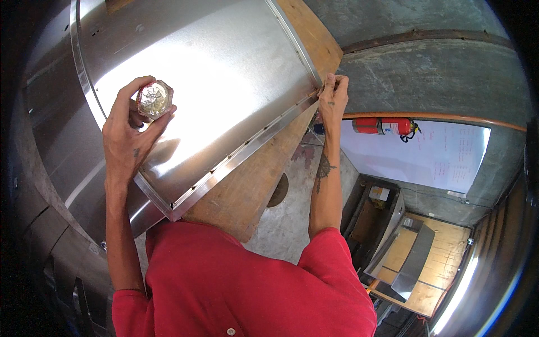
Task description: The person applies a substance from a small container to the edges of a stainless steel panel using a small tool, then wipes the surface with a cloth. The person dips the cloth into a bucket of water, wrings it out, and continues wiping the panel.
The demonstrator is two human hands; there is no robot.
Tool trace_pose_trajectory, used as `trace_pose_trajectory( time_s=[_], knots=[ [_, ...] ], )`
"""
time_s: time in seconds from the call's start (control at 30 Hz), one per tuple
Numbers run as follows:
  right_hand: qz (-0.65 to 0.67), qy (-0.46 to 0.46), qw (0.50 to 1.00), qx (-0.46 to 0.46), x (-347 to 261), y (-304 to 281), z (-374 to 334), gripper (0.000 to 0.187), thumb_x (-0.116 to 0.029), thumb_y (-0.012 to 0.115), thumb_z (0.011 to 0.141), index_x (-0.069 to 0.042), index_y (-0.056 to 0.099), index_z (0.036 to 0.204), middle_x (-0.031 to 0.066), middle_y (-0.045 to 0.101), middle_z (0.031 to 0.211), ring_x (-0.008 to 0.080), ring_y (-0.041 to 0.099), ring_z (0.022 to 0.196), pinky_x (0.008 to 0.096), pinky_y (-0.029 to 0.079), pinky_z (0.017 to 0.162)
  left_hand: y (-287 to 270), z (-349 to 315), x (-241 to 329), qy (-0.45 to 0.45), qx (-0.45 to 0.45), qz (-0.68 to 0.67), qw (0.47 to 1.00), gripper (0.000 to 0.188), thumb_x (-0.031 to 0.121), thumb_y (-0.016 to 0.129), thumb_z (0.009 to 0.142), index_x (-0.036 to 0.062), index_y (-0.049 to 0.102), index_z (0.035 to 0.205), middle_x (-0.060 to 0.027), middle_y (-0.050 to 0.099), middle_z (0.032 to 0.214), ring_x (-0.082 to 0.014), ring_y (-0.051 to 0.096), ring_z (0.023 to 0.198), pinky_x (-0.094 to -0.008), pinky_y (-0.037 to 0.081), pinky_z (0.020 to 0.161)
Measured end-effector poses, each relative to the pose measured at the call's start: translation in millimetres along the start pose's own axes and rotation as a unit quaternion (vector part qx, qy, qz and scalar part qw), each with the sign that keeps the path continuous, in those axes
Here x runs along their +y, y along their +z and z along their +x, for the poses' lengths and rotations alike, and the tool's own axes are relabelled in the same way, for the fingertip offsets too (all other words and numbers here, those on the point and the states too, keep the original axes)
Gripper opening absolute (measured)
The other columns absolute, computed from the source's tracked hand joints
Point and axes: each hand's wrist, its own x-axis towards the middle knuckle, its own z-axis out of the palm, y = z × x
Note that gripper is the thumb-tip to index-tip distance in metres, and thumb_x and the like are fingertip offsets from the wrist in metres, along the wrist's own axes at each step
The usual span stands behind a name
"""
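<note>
A large shiny sheet-metal panel [241,62] with raised, folded edges lies in front of me. Over its left part my left hand [124,135] is closed round a small, clear, faceted glass jar [155,99], which is held above the metal. The jar's flat end faces up, and what is inside it is hard to make out. At the panel's right corner, my right hand [334,98] is closed in a pinch against the folded metal edge [255,142]. Whatever lies between those fingertips is too small and partly hidden to name.
Beneath the panel is a wooden tabletop [236,199]. Curved metal sheets [62,129] are at the left. A red fire extinguisher [384,126] is beside a whiteboard [449,151] at the right. Farther down stand a dark open box [368,219] and a wooden bench [452,241] with bent metal on it.
</note>
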Motion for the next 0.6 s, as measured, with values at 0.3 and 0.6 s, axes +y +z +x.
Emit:
trace_pose_trajectory(
  time_s=[0.3, 0.6],
  knots=[
    [0.108, 0.012, 0.993, 0.034, -5, -8, 0, 0.029, -0.027, 0.055, 0.112, -0.002, 0.053, 0.1, 0.0056, 0.058, 0.079, 0.0117, 0.055, 0.062, 0.0292, 0.047, 0.057, 1, 1, 1, 0.003, 0.003, -0.012, 1.0, 0.066, 0.027, 0.091, 0.082, 0.0143, 0.062, 0.139, -0.0083, 0.074, 0.118, -0.0158, 0.074, 0.09, -0.027, 0.063, 0.07],
    [0.341, 0.011, 0.94, 0.012, -156, 8, -59, 0.021, -0.021, 0.062, 0.109, -0.002, 0.055, 0.103, 0.0069, 0.064, 0.086, 0.0085, 0.055, 0.066, 0.0248, 0.046, 0.058, -5, 0, 6, -0.027, -0.021, -0.036, 0.999, 0.063, 0.02, 0.09, 0.084, 0.0112, 0.061, 0.139, -0.0081, 0.075, 0.115, -0.0117, 0.071, 0.088, -0.0256, 0.058, 0.068]
  ],
)
